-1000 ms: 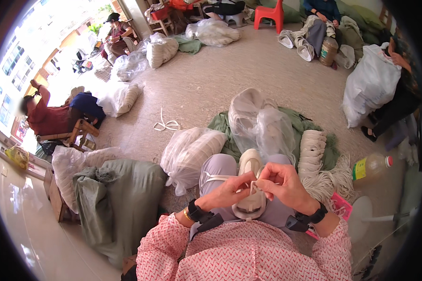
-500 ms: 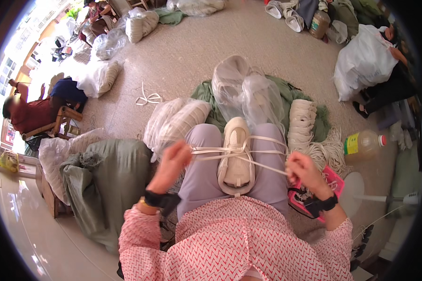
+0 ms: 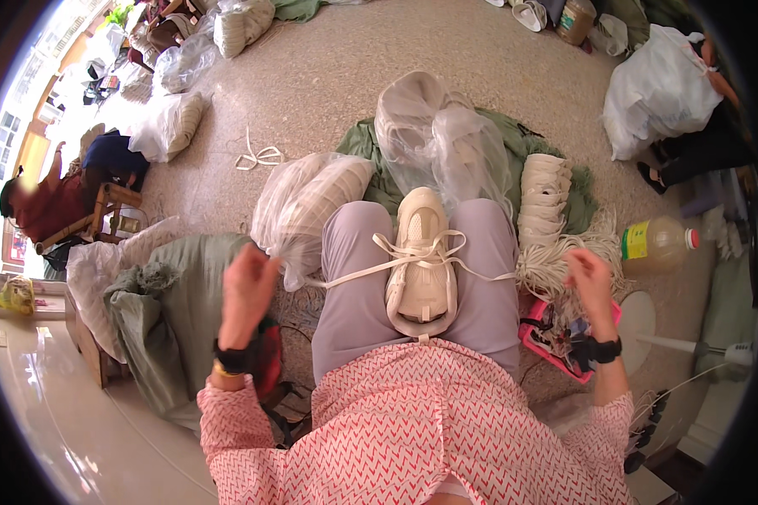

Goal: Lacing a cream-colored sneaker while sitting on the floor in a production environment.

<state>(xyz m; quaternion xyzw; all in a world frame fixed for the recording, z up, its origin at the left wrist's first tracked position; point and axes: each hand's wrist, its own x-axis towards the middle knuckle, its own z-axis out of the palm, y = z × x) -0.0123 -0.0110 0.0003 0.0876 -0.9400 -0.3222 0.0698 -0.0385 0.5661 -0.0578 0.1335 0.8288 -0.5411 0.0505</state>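
A cream lace-up shoe (image 3: 419, 295) lies on my lap between my thighs, its toe pointing away from me. A flat cream shoelace (image 3: 421, 254) is tied in a bow across it, with a loop on each side. The lace's loose ends stretch out over both thighs. My left hand (image 3: 250, 286) is raised off to the left, beside the green cloth sack, apart from the lace end, its fingers loosely spread. On the right, my right hand (image 3: 592, 284) hovers above a pink basket (image 3: 534, 341) with its fingers apart. Neither hand holds anything I can see.
Clear bags of shoes (image 3: 312, 206) lie before my knees on green cloth. To the right are a stack of pale shoe pieces (image 3: 545, 198), a heap of laces (image 3: 556, 265) and a plastic jug (image 3: 655, 244). A green sack (image 3: 202, 278) stands left. Other people sit farther off.
Both hands have let go of the laces and moved outward, away from the shoe. The lace, stretched taut before, now lies in a bow with its ends across my thighs.
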